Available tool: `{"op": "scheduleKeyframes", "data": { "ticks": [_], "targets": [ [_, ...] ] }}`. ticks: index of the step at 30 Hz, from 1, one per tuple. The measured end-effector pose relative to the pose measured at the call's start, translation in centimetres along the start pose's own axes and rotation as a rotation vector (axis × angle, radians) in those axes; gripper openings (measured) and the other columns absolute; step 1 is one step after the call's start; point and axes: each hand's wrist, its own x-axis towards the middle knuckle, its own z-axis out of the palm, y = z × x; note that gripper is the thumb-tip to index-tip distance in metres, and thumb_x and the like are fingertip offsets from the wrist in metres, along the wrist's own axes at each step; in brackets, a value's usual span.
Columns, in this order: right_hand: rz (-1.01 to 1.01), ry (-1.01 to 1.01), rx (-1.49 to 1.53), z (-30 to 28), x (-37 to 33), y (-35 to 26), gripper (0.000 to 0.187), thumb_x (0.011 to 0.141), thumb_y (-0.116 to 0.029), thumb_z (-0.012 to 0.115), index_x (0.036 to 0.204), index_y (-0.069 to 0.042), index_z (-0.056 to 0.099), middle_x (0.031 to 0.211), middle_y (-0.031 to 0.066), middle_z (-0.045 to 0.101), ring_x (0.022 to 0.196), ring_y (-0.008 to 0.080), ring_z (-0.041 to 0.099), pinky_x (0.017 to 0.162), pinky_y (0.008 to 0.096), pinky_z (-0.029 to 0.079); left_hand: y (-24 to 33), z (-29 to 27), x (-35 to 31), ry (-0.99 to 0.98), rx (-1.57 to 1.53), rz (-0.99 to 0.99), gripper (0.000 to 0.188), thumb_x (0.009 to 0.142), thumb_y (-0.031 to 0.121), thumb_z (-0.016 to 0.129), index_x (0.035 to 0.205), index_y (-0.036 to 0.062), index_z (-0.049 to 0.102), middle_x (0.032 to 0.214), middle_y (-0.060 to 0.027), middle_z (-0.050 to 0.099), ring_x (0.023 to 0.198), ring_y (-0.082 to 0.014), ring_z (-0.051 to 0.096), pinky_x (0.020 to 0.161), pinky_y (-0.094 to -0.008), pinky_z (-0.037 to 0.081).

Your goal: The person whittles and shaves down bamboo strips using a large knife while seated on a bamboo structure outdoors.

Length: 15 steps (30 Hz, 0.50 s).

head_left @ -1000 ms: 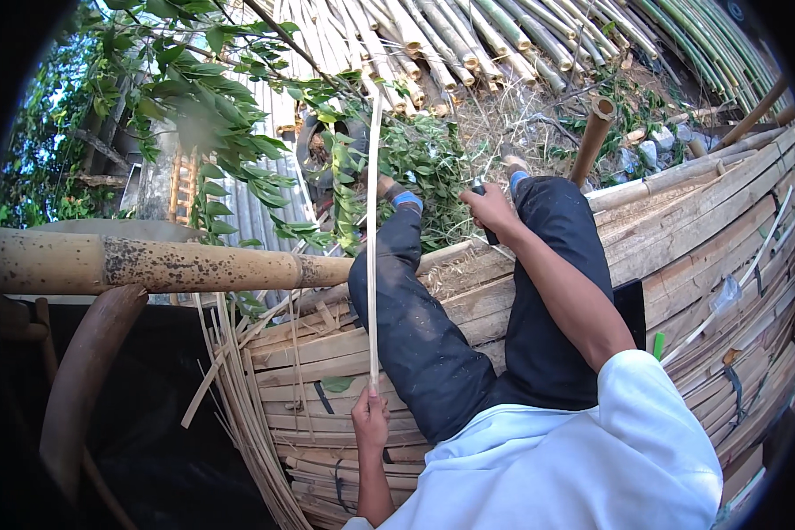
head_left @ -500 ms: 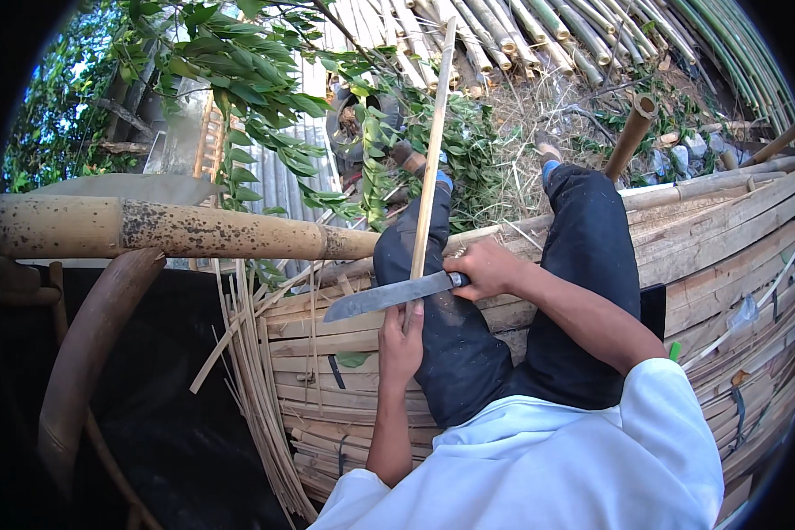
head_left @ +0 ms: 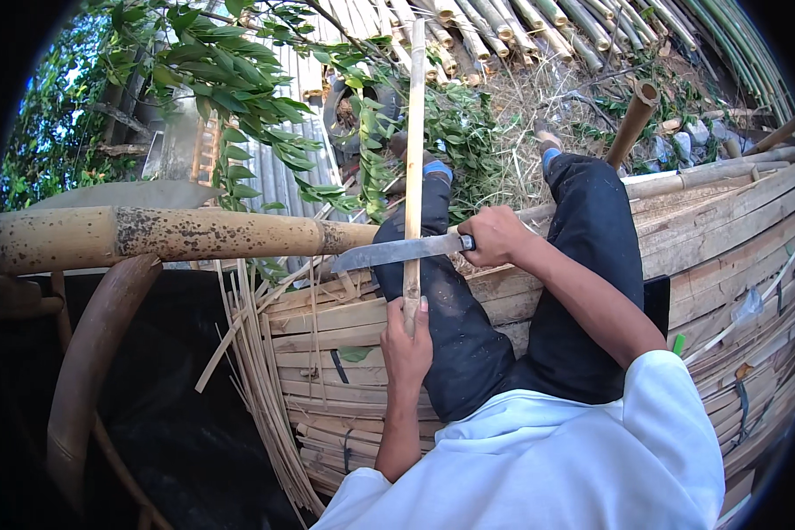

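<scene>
My left hand [head_left: 406,346] is closed round the near end of a long, pale bamboo strip [head_left: 414,150], which points away from me over my left thigh. In my right hand [head_left: 496,237] is the dark handle of a machete [head_left: 399,253]. Its broad grey blade lies crosswise over the strip, a little beyond my left fingers, with the tip toward the left. Whether the edge bites into the strip I cannot tell.
I sit on stacked bamboo slats [head_left: 724,238]. A thick spotted bamboo pole [head_left: 212,233] runs along the left, beside hanging thin strips [head_left: 261,397]. Leafy branches [head_left: 230,79] hang ahead; an upright bamboo post [head_left: 632,128] and cut poles [head_left: 574,31] stand and lie beyond.
The machete has moved away from me along the strip, leaving a gap between blade and left hand. The strip's far end has swung left, so it stands straighter in view.
</scene>
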Motion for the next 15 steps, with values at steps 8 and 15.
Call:
{"op": "scheduleKeyframes", "data": {
  "ticks": [8,15],
  "targets": [
    [0.378,0.108,0.247,-3.4,2.3,4.8,0.029,0.077,-0.028,0.059,0.071,-0.001,0.066,0.069,0.0242,0.064,0.069,0.0400,0.065,0.068,0.0465,0.051,-2.1,-1.8,-2.9,0.015,-0.031,-0.048,0.030,0.094,0.025,0.058,0.105,-0.0019,0.053,0.076,-0.0227,0.064,0.071,-0.0409,0.065,0.062,-0.0444,0.048],
    [-0.098,-0.132,0.156,1.4,-1.4,-2.8,0.029,0.072,-0.034,0.067,0.088,-0.011,0.072,0.075,0.0174,0.067,0.075,0.0357,0.066,0.071,0.0458,0.053,-1.1,-0.9,0.3,0.025,0.080,-0.019,0.032,0.093,0.026,0.060,0.111,0.0003,0.054,0.086,-0.0241,0.066,0.082,-0.0443,0.064,0.069,-0.0475,0.048]
  ]
}}
